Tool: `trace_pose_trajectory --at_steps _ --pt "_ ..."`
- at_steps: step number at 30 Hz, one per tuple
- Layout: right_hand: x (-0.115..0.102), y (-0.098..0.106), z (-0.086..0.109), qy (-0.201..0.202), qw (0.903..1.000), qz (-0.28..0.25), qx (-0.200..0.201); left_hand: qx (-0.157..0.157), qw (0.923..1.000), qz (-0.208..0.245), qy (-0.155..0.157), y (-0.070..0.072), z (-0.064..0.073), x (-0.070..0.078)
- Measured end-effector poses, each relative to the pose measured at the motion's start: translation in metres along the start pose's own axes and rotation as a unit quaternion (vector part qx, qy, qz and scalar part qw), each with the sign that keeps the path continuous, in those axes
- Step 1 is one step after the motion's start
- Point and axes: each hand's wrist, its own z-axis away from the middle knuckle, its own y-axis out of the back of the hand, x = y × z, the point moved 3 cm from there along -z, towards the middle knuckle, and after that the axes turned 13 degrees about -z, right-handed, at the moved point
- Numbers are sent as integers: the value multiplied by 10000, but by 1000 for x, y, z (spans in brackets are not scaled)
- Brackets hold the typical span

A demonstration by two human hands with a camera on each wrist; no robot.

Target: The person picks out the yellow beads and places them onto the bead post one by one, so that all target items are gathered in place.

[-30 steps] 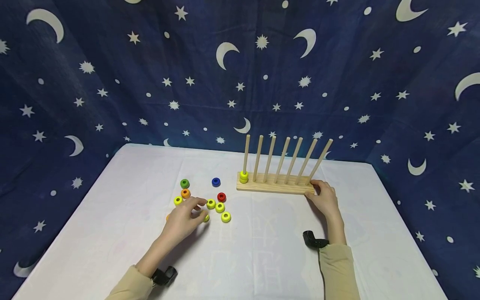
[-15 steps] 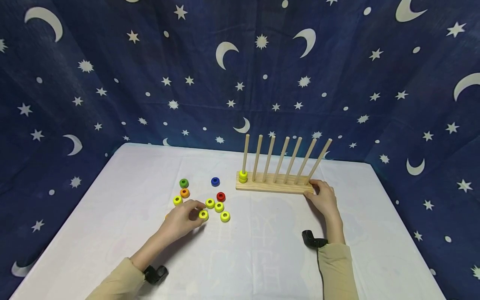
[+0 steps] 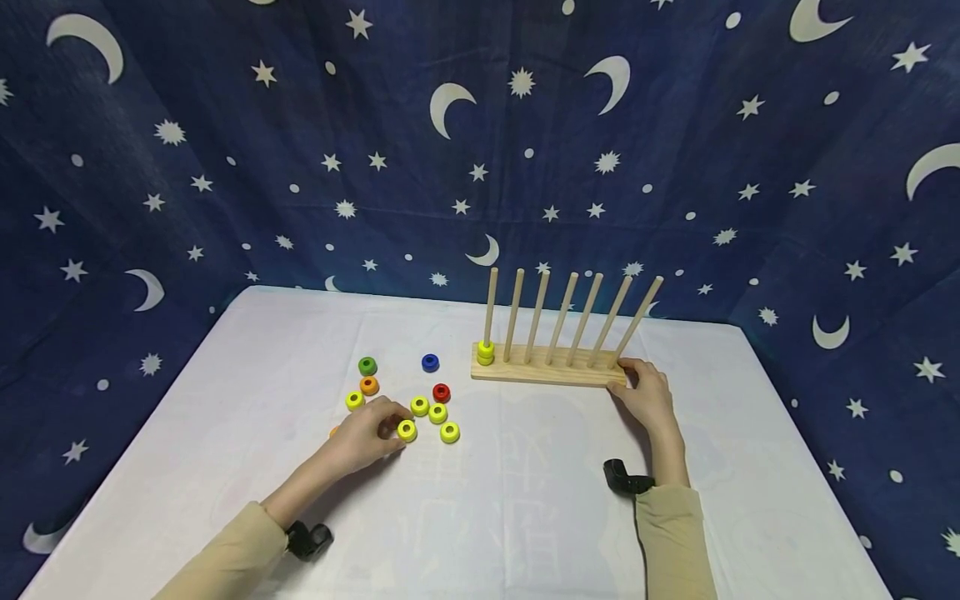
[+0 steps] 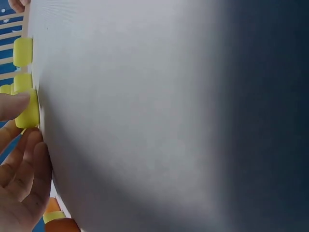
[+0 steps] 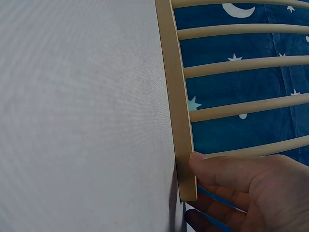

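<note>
On cloth (image 3: 510,500), left fingers (image 4: 10,105), now pinching bead (image 4: 31,116)

- Head: high, looking forward and down over table (image 3: 525,508).
- Left wrist: sideways, close to yellow ring (image 4: 30,114).
- Right wrist: sideways, close to rack (image 5: 176,96), which head shares.

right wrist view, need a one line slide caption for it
Right-hand grip on one end of the wooden base, rods in front of blue moon-and-star cloth.

Navy cloth backdrop (image 3: 420,50) on three sides, printed pale crescents (image 3: 620,77), stars (image 3: 359,24), dots (image 3: 528,153), white cloth-covered tabletop (image 3: 555,492).
</note>
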Motion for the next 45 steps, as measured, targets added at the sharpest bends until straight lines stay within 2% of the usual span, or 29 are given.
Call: trace_pose_trajectory --at_steps 10,19,36,45 --pt "2 0 -1 -66 10000 25 -17 -15 9995 296 -68 -2 -2 -6" --pt "1 1 -1 17 10000 56 -2 53 9992 356 -164 -1 -3 -7" --pt "1 1 1 87 9999 106 -25 -113 9972 625 388 0 -1 -5" --pt "0 1 1 57 9999 103 -63 -20 9962 656 568 1 -1 -4"
